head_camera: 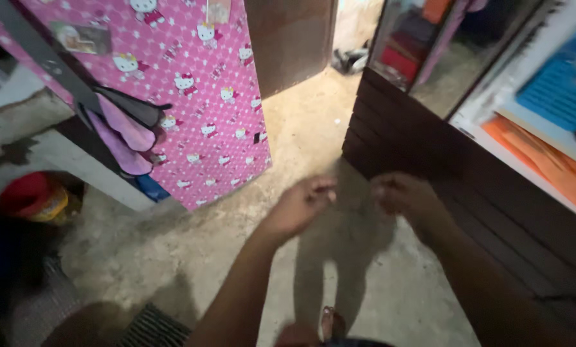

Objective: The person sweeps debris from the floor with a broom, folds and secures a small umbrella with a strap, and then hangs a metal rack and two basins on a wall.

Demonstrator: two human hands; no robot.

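The bare grey concrete floor (191, 244) fills the middle of the view, running from six o'clock up to a doorway at twelve. At ten to eleven o'clock stands a tall pink cabinet covered in a white-dotted cartoon-cat print (204, 90), with pink cloths (124, 135) draped over a dark bar on its side. At two to four o'clock a dark brown slatted wooden counter (442, 167) runs diagonally, its white top carrying a blue ribbed plastic tray (555, 90) and flat orange sheets (545, 157). At nine o'clock a red rounded cap-like item (31, 193) lies in shadow under a pale ledge.

Both arms reach up from six o'clock toward the centre. The left hand (301, 205) sits just left of centre, fingers curled loosely inward and narrow; blur hides whether it grips anything. The right hand (407, 196) sits just right of centre, close beside the counter's lower edge, fingers likewise curled; I cannot tell whether it holds anything. The two hands are near each other but apart, hovering above the floor. A sandalled foot (330, 324) shows at six o'clock.
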